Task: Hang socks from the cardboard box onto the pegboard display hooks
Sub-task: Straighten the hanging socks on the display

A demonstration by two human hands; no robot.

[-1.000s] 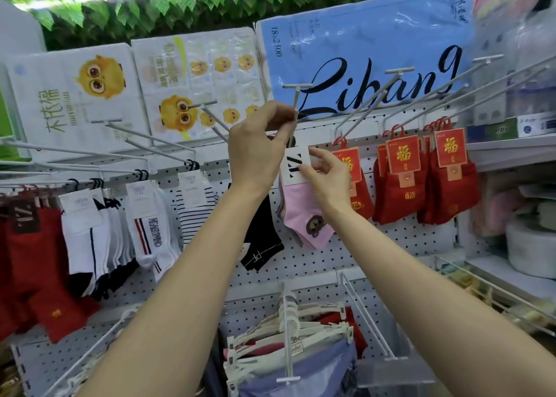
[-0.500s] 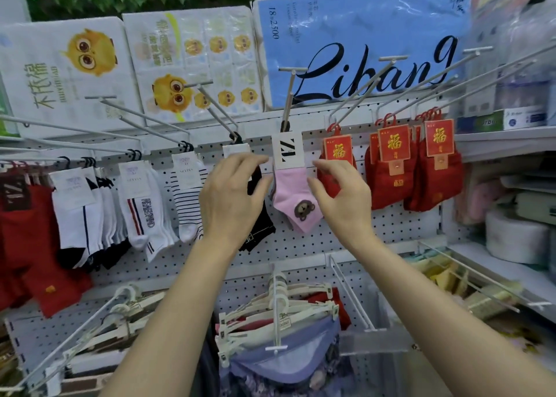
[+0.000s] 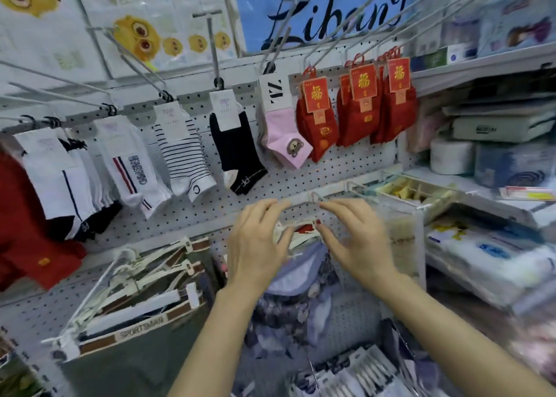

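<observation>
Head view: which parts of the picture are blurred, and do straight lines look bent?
In the head view, both hands, left and right, are smeared by motion, and the packs at lower right too; the pink sock and black sock stay fairly sharp. The hook rods fan outward, wide-angle distortion. Lighting is even, without hard shadows.

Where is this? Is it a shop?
Most likely a small shop. Packaged socks, like the pink sock with a bear and the red socks with gold-lettered tags, hang in rows on hooks from a white pegboard, and wrapped goods are stacked on the shelves beside it.
</observation>
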